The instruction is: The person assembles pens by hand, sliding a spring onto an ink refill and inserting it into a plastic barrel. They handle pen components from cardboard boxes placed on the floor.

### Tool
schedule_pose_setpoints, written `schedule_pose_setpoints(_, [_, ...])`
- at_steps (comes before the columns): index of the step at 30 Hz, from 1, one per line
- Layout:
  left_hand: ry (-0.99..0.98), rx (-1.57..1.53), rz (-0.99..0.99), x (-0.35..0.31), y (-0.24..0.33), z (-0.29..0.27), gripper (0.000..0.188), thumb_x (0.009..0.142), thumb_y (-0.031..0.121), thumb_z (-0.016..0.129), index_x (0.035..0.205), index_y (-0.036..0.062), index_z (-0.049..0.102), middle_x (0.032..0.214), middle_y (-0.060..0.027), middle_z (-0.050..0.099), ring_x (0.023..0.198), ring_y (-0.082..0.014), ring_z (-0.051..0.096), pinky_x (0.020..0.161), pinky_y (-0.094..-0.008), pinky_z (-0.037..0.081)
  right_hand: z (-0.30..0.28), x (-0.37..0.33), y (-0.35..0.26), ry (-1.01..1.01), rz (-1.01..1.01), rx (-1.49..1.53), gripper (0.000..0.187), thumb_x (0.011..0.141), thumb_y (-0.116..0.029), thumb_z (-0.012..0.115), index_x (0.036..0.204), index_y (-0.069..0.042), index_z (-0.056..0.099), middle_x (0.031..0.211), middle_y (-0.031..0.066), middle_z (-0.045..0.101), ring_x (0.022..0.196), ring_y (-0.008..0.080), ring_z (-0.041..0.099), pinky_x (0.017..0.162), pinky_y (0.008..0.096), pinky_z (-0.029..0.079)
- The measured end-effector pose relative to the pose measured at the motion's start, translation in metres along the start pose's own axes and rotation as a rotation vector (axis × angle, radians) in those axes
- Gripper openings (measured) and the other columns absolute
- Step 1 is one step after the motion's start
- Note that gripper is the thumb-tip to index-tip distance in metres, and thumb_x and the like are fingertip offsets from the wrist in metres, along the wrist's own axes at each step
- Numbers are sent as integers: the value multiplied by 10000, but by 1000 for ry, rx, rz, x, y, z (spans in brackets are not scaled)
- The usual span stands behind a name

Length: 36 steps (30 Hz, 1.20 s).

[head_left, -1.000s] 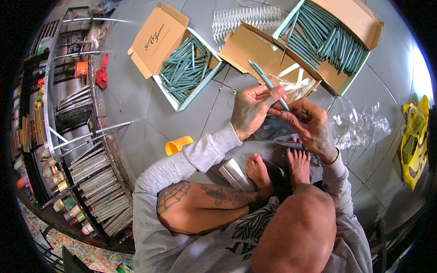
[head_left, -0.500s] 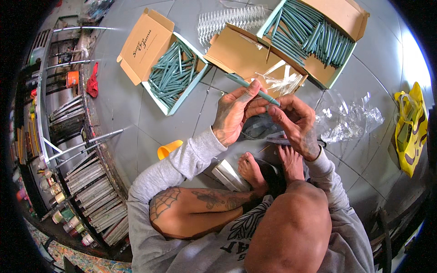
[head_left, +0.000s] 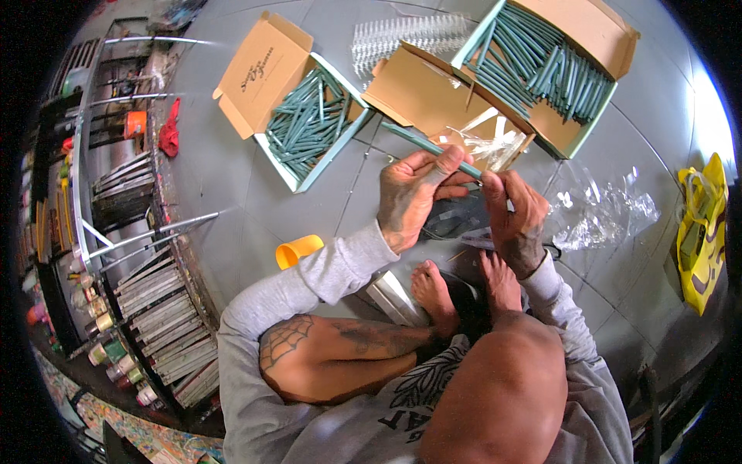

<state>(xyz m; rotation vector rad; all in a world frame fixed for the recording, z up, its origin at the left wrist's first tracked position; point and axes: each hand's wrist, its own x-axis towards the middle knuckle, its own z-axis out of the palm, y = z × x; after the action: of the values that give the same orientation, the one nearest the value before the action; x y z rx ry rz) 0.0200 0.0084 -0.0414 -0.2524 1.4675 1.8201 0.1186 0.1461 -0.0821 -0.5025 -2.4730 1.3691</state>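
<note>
A slim green stick [head_left: 417,139] slants through my hands, its far end pointing up and left. My left hand [head_left: 417,197] is closed round it, thumb on top and fingers underneath. At the stick's lower right end, the thumb and fingers of my right hand [head_left: 516,220] are pinched together; the fingertips partly hide that end. Beyond my left hand, a pale green box [head_left: 298,184] with its brown lid folded back holds many similar sticks lying in a jumble. Further right, a larger open box [head_left: 578,143] holds more of them, mostly in rows.
Between the boxes lies an open brown carton [head_left: 413,89] with clear plastic strips [head_left: 495,139]. Behind it is a clear ridged plastic tray [head_left: 402,39]. Crumpled clear plastic [head_left: 610,213] and a yellow bag [head_left: 702,232] lie right. An orange-yellow cup [head_left: 298,251] and a metal rack [head_left: 85,185] are left.
The whole view has shifted slightly. My right fingers have changed from a spread, curled hold to a tighter pinch at the stick's end. The stick stays in my left hand.
</note>
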Motion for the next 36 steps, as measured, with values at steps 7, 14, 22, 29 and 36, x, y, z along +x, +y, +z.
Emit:
schedule_pose_setpoints(7, [-61, 123, 112, 2, -6, -2, 273, 942, 279, 713, 1003, 13, 717, 945, -63, 713, 804, -124, 676, 690, -249, 541, 1, 2, 7, -313, 386, 656, 322, 1024, -315, 557, 931, -10, 596, 623, 150, 523, 507, 322, 516, 504, 421, 417])
schedule_pose_setpoints(14, [-34, 183, 168, 6, -8, -4, 296, 968, 313, 675, 965, 20, 721, 951, -38, 708, 895, -99, 626, 850, -265, 484, 10, -12, 2, -117, 189, 380, 428, 1059, -391, 453, 948, 5, 569, 721, 112, 528, 612, 261, 523, 601, 400, 445])
schedule_pose_setpoints(22, [-32, 255, 194, 4, -7, -5, 338, 982, 347, 649, 959, 16, 716, 954, -35, 703, 925, -108, 615, 893, -276, 463, 24, -17, 4, -113, 210, 492, 445, 1075, -374, 435, 846, -3, 523, 626, 65, 505, 561, 147, 457, 524, 314, 382])
schedule_pose_setpoints(29, [-130, 274, 201, 7, -5, -14, 347, 997, 351, 624, 1008, 12, 697, 963, -53, 702, 917, -106, 616, 872, -276, 476, 17, -13, -20, -260, 913, 1331, 420, 1027, -451, 522, 740, -168, 406, 590, -76, 301, 438, 58, 233, 399, 239, 204])
schedule_pose_setpoints(36, [-157, 261, 138, 19, -31, -38, 429, 1014, 434, 563, 1101, 22, 644, 922, -59, 692, 851, -108, 632, 783, -273, 497, 43, -25, 32, -459, 755, 934, 467, 1023, -501, 508, 751, -122, 530, 616, -41, 425, 535, 72, 354, 477, 264, 265])
